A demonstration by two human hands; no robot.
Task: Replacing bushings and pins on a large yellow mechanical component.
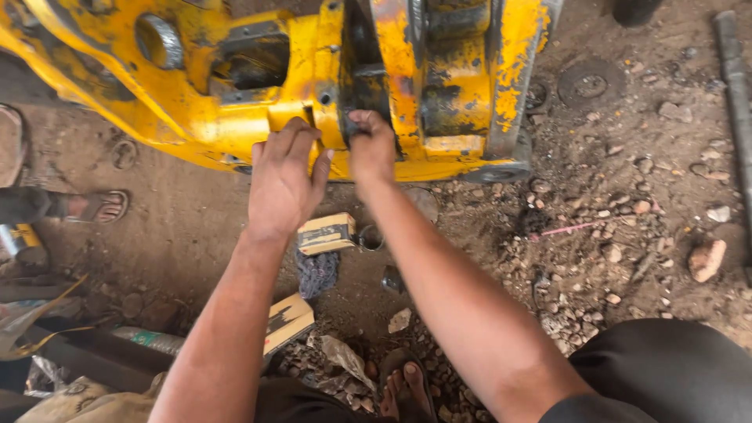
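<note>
The large yellow machine part [298, 86] is cut off by the upper edge and the upper left corner of the frame, so its full shape cannot be made out. Its paint is worn and streaked with black grease. A dark vertical slot [362, 70] is seen at its centre, and the inside of that slot is lost in shadow.

The right hand [371, 149] is held at the lower end of the slot, its fingers [362, 119] curled together over a small dark piece; whether that piece is truly clamped cannot be told, since it is mostly hidden. The left hand [283, 178] is laid flat against the yellow part just beside the slot, at centre frame, its fingers [296, 133] slightly apart and gripping nothing.

Below the hands, a small yellow and black box [327, 233] is seen on the ground, partly covered by the left wrist, with a small metal ring [371, 237] just beside it. A second box [287, 321] is half hidden behind the left forearm. A sandalled foot [100, 207] of another person is cut off at the left edge. The person's own toes [406, 392] are seen at the bottom.

The work is done on bare earth [611, 204] strewn with stones, with a dark metal disc [589, 81] lying at upper right.
</note>
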